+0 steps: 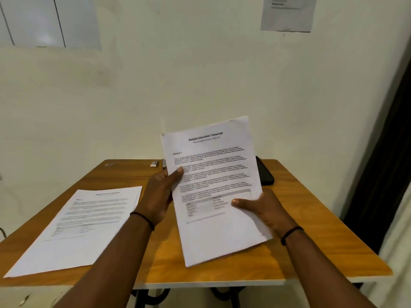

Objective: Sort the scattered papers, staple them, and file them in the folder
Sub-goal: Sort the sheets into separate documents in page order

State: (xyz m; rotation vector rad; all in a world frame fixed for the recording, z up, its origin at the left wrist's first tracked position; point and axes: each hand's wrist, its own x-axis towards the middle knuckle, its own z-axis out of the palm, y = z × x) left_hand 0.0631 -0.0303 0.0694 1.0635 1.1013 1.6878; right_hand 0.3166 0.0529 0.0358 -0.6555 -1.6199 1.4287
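Both hands hold a sheaf (219,196) up over the table (155,263), tilted, its print facing the person. The right hand (264,210) pinches the sheaf's right edge, thumb on top; the left hand (161,194) grips the left edge, thumb pressed on the page, other fingers hidden behind. To the left, a second stack (77,227) lies flat on the table, apart from the hands. Behind the sheaf, a dark phone (264,172) is partly covered. Near the far edge sit a small white box (154,163) and a slim object (164,163) I cannot identify. A notice (288,13) hangs on the wall.
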